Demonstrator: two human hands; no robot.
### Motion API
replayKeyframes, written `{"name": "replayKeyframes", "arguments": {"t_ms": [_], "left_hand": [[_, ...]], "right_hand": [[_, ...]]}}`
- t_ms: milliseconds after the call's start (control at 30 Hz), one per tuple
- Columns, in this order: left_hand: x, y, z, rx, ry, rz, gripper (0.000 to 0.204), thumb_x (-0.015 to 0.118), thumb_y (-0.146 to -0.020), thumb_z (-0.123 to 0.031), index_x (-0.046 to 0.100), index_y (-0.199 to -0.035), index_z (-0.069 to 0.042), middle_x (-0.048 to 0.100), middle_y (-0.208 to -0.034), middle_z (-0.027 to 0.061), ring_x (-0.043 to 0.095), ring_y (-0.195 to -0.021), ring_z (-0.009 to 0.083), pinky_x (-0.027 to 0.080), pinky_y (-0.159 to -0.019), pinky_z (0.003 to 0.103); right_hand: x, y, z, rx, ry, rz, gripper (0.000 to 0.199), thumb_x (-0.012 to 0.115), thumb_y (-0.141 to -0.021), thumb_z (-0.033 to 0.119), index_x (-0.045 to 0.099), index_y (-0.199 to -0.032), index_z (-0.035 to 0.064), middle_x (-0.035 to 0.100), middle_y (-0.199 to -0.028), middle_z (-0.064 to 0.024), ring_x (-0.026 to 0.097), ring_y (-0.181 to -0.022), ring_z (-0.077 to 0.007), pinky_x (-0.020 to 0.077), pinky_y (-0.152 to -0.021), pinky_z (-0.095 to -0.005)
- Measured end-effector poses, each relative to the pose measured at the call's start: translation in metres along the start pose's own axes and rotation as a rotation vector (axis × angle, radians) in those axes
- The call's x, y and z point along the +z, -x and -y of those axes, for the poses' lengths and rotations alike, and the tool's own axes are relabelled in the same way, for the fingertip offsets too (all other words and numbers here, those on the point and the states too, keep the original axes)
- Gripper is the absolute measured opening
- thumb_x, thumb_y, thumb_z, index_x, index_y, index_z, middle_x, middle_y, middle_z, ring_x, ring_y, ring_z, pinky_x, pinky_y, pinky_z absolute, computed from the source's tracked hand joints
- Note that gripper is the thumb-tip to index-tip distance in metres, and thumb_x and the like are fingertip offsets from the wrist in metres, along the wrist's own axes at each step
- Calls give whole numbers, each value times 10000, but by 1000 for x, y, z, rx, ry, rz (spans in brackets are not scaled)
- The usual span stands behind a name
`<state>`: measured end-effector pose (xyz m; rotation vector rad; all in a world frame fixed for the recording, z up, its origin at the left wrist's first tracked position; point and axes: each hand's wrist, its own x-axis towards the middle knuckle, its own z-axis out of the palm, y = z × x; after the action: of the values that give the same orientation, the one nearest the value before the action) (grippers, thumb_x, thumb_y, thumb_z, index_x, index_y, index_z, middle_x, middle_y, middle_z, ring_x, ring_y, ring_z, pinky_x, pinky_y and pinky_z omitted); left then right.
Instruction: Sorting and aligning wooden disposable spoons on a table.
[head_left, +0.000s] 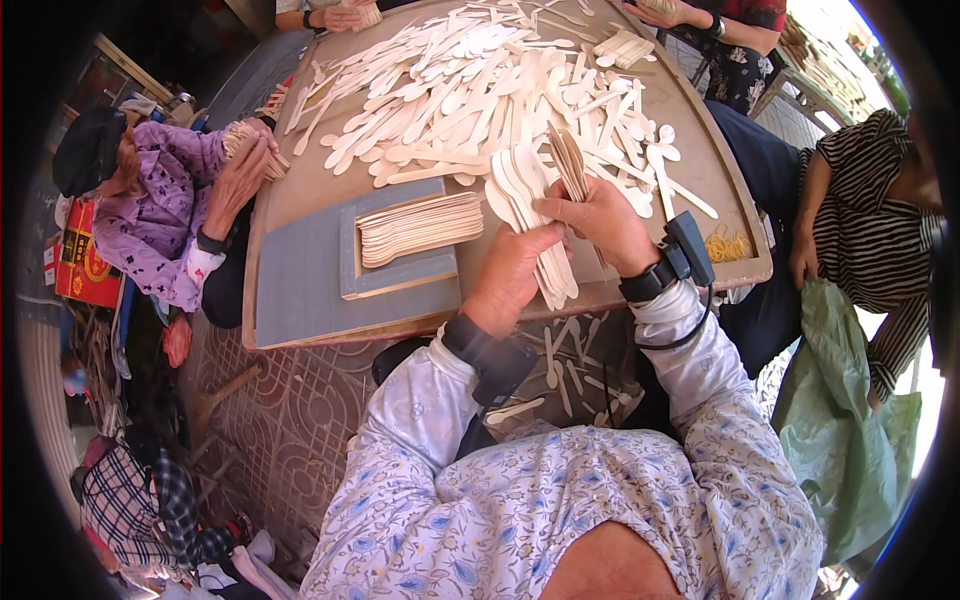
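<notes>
The left hand (pixel 512 272) is wrapped around a fanned stack of wooden spoons (pixel 530 215), fingers curled shut on the handles, bowls pointing to twelve o'clock. Just at its three o'clock, the right hand (pixel 600 222) pinches a smaller bunch (pixel 568 165) upright between thumb and fingers. The two bundles sit above the near edge of the table, almost touching. To do this well, she'd want the bowls nested and the handle ends level before merging the bunches; a loose grip looks likely to let the fan splay.

At nine o'clock of the hands, a shallow tray (pixel 398 275) holds a neat spoon row. The wooden table (pixel 300 190) carries a loose heap (pixel 480 90) toward twelve. Other people sit around it, and spoons lie on the patterned floor (pixel 290 420).
</notes>
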<state>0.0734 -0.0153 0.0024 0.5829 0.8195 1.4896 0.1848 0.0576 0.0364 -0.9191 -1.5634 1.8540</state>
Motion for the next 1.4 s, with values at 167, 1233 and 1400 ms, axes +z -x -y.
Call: {"name": "replayKeyframes", "arguments": {"t_ms": [167, 1233, 1400], "left_hand": [[-5, 4, -2, 24, -27, -27, 403, 526, -777, -9, 460, -1174, -14, 566, -925, 57, 558, -762, 136, 465, -616, 271], [-9, -7, 3, -67, 108, -201, 278, 560, -735, 33, 507, -1007, 18, 570, -840, 95, 579, -672, 212, 495, -617, 325], [-10, -7, 4, -4, 74, -102, 374, 542, -744, 49, 483, -1113, 29, 571, -987, 93, 574, -834, 202, 472, -733, 305]], "right_hand": [[11, -4, -8, -97, 114, 5, 162, 654, -733, 110, 521, -733, 17, 512, -603, -11, 486, -499, -81, 387, -412, -219], [-34, -13, -6, -118, -224, -210, 134, 595, -806, 158, 518, -740, 71, 461, -597, 23, 399, -470, -57, 319, -416, -201], [1, -8, -15, -23, -50, -50, 169, 657, -771, 164, 522, -714, 80, 447, -578, 46, 375, -452, -39, 295, -410, -180]]}}
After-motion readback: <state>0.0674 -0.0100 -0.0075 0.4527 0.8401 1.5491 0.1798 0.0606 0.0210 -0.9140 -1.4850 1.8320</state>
